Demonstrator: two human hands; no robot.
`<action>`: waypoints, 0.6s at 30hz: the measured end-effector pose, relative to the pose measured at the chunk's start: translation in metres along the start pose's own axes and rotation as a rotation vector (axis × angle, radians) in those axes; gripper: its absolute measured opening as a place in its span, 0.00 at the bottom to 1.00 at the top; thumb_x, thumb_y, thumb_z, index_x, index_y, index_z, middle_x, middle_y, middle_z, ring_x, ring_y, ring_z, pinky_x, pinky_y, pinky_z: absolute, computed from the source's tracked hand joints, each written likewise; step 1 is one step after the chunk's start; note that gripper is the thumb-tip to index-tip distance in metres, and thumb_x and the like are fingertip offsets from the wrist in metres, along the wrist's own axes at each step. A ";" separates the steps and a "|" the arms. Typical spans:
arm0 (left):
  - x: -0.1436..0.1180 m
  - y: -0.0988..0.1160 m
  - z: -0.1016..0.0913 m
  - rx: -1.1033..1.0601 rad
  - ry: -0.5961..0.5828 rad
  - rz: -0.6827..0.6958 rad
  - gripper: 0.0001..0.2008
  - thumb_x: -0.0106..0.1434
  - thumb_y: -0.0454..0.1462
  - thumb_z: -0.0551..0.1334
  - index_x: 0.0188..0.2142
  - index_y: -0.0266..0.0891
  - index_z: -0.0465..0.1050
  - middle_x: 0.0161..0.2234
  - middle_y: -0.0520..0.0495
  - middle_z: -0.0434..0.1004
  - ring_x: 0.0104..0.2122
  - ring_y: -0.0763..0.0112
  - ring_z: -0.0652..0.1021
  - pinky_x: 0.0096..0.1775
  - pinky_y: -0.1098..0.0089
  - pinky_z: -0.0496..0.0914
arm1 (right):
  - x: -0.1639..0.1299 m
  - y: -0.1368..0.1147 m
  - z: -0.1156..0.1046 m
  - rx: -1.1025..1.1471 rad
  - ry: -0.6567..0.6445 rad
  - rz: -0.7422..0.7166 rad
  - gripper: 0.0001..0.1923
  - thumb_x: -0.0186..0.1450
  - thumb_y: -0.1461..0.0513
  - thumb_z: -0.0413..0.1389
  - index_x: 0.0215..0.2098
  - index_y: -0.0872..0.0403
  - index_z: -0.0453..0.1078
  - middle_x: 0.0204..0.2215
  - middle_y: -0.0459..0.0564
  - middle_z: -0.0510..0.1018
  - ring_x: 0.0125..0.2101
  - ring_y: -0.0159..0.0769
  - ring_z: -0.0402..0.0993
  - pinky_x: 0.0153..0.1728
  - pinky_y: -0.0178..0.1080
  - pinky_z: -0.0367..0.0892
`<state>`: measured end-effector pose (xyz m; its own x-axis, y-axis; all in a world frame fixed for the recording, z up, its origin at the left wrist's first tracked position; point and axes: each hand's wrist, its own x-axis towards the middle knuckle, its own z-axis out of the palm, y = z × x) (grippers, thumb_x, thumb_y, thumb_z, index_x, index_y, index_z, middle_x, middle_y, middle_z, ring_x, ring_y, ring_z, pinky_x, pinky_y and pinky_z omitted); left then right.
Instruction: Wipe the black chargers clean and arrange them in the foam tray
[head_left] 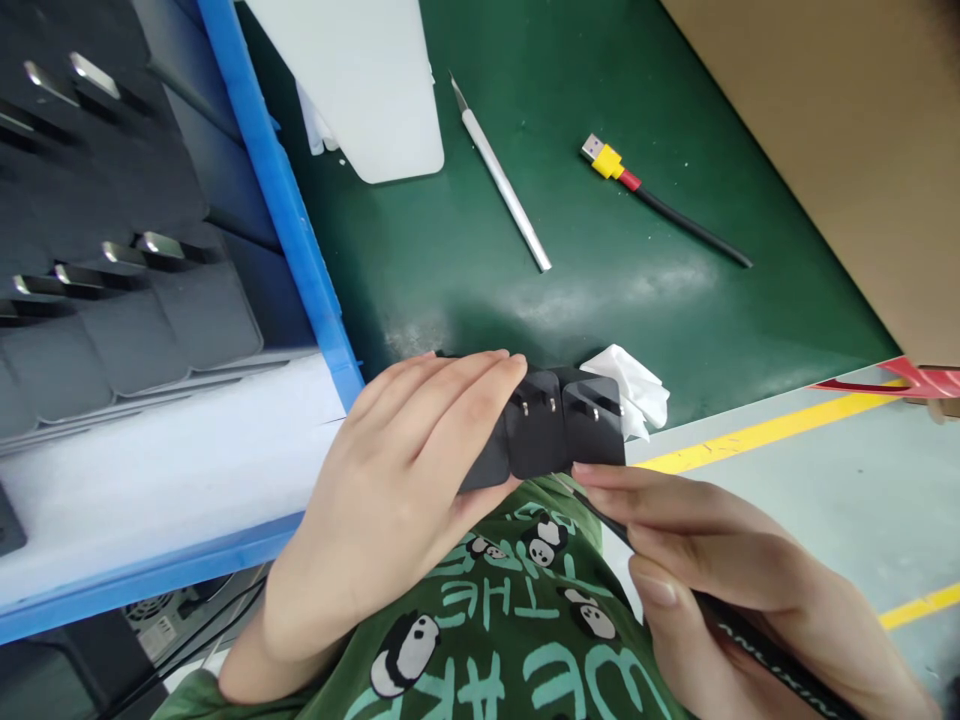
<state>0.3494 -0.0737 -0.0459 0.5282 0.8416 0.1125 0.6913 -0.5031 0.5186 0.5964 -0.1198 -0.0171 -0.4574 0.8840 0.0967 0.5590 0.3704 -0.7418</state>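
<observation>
My left hand (397,460) is wrapped over a row of black plug-in power adapters (534,440), their metal prongs facing up. Part of the row is hidden under its fingers. My right hand (720,560) pinches a slim black pen-like tool (772,655) with white lettering. This tool's thin end reaches the near edge of the adapters, and a right fingertip is at the lower corner of the end one. Just behind that adapter lies a crumpled white cloth or tissue (630,385).
A blue-edged tray (274,190) at left holds several black adapters (217,300), prongs up. On the green mat (510,310) lie a craft knife (506,190), a short USB cable end (667,205) and a white flat piece (367,90). Cardboard (847,130) stands at right.
</observation>
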 end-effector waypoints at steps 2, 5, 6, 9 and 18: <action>0.000 0.000 0.000 0.002 0.006 -0.001 0.26 0.68 0.38 0.64 0.62 0.35 0.62 0.58 0.40 0.74 0.56 0.55 0.75 0.60 0.58 0.67 | 0.001 -0.001 0.000 0.005 0.013 0.001 0.14 0.61 0.72 0.60 0.43 0.54 0.71 0.47 0.56 0.83 0.48 0.44 0.82 0.43 0.36 0.82; 0.001 0.000 0.001 0.003 0.010 -0.008 0.25 0.68 0.38 0.63 0.63 0.39 0.61 0.58 0.41 0.75 0.56 0.54 0.75 0.60 0.57 0.68 | 0.002 -0.002 0.001 0.000 0.039 0.011 0.13 0.60 0.71 0.61 0.42 0.54 0.72 0.46 0.56 0.83 0.46 0.45 0.82 0.42 0.36 0.82; 0.001 0.000 0.001 0.005 0.009 -0.011 0.25 0.68 0.39 0.63 0.63 0.40 0.61 0.58 0.42 0.74 0.56 0.54 0.76 0.59 0.56 0.68 | 0.002 -0.002 0.001 0.002 0.040 0.009 0.13 0.60 0.71 0.61 0.42 0.54 0.72 0.46 0.56 0.83 0.46 0.44 0.82 0.42 0.36 0.82; 0.001 -0.001 0.001 0.007 0.013 -0.011 0.25 0.68 0.39 0.63 0.63 0.40 0.61 0.58 0.41 0.75 0.55 0.53 0.76 0.59 0.55 0.70 | 0.002 -0.001 0.002 0.010 0.039 0.005 0.13 0.60 0.71 0.61 0.41 0.53 0.71 0.45 0.56 0.83 0.46 0.44 0.83 0.42 0.37 0.82; 0.002 0.000 0.002 0.023 0.030 0.014 0.25 0.68 0.38 0.63 0.62 0.36 0.62 0.56 0.38 0.76 0.54 0.52 0.77 0.57 0.55 0.70 | 0.007 -0.014 0.013 -0.028 0.168 0.096 0.05 0.69 0.64 0.57 0.35 0.56 0.74 0.39 0.54 0.84 0.41 0.36 0.84 0.41 0.31 0.80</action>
<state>0.3513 -0.0722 -0.0470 0.5232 0.8398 0.1448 0.6953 -0.5189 0.4974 0.5763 -0.1220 -0.0148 -0.2803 0.9499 0.1379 0.6142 0.2879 -0.7347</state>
